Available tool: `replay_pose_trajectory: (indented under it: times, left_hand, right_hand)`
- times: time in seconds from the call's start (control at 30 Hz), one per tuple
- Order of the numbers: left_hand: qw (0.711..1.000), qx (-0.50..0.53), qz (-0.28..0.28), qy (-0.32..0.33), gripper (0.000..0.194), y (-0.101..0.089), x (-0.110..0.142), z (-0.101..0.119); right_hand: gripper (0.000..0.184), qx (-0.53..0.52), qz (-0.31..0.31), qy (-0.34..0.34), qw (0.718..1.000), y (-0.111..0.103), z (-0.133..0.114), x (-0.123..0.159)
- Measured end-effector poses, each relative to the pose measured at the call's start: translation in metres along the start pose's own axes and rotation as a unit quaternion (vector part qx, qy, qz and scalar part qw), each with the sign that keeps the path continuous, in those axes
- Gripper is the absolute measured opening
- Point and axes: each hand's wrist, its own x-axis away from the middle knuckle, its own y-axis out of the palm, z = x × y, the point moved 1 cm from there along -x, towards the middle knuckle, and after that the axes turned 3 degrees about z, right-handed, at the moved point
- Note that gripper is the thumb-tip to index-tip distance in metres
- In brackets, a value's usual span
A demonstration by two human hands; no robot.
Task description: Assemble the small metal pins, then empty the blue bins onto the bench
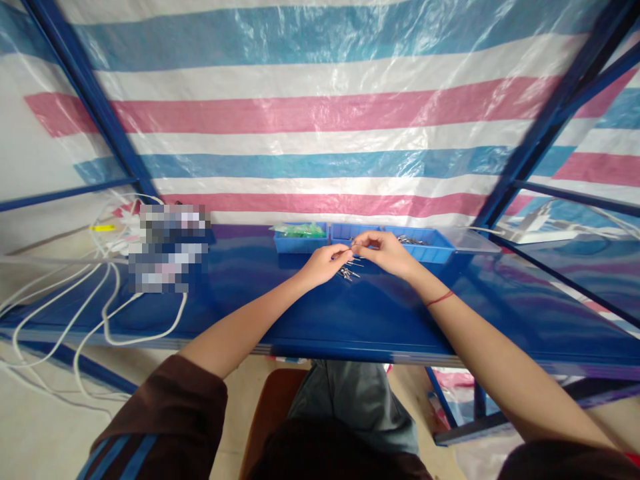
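My left hand (327, 263) and my right hand (384, 253) meet above the blue tabletop, fingertips almost touching. Both are closed in a pinch around something too small to make out. Just below the fingers lies a loose little pile of thin metal pins (348, 273). Behind the hands stand blue plastic bins in a row. The left bin (300, 245) has green pieces and clear plastic in it. Partly hidden by my right hand is the middle bin (345, 232). More small metal parts (411, 241) lie in the right bin (431, 253).
White cables (113, 313) loop over the table's left end beside a blurred-out patch. A clear plastic lid or sheet (473, 240) lies right of the bins. Blue metal posts (543, 127) frame a striped plastic sheet (320, 113) at the back. A white object (537, 227) stands far right.
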Motion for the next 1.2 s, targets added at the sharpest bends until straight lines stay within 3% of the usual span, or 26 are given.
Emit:
replay_pose_trajectory:
  times: [0.13, 0.3, 0.4, 0.53, 0.6, 0.77, 0.87, 0.93, 1.0, 1.07, 1.2]
  left_hand:
    - [0.998, -0.01, 0.062, 0.003, 0.022, -0.001, 0.0, 0.002]
    - [0.989, -0.076, 0.124, 0.021, 0.019, -0.005, 0.001, 0.005]
    - [0.986, -0.127, 0.095, 0.045, 0.025, -0.009, 0.0, 0.004]
    - [0.975, -0.214, 0.026, 0.052, 0.025, -0.014, -0.002, -0.002]
    - [0.971, -0.237, 0.0, 0.044, 0.026, -0.016, -0.002, -0.005]
    - [0.957, -0.277, -0.076, 0.04, 0.028, -0.015, 0.0, -0.009]
    - [0.951, -0.284, -0.112, 0.047, 0.027, -0.013, 0.002, -0.008]
    - [0.951, -0.279, -0.118, 0.055, 0.025, -0.012, 0.002, -0.008]
    - [0.953, -0.273, -0.116, 0.061, 0.023, -0.011, 0.002, -0.007]
    - [0.954, -0.269, -0.113, 0.064, 0.022, -0.011, 0.001, -0.007]
    - [0.956, -0.268, -0.108, 0.058, 0.02, -0.01, 0.001, -0.009]
  right_hand:
    - [0.022, 0.032, 0.019, -0.007, 0.999, 0.0, -0.001, 0.001]
    - [0.025, 0.151, 0.011, -0.061, 0.987, -0.005, 0.001, 0.0]
    - [0.027, 0.223, 0.033, -0.06, 0.972, -0.018, 0.006, -0.003]
    - [0.024, 0.361, 0.162, 0.008, 0.918, -0.053, 0.018, -0.006]
    - [0.025, 0.389, 0.196, 0.039, 0.899, -0.071, 0.025, -0.004]
    - [0.022, 0.414, 0.213, 0.059, 0.883, -0.091, 0.037, -0.001]
    - [0.024, 0.393, 0.166, 0.031, 0.904, -0.083, 0.032, -0.002]
    - [0.026, 0.357, 0.074, 0.016, 0.931, -0.07, 0.027, -0.003]
    - [0.025, 0.301, -0.057, 0.007, 0.952, -0.051, 0.024, -0.002]
    - [0.022, 0.265, -0.147, -0.006, 0.953, -0.032, 0.025, -0.001]
    - [0.014, 0.339, -0.171, -0.059, 0.923, -0.005, 0.032, -0.001]
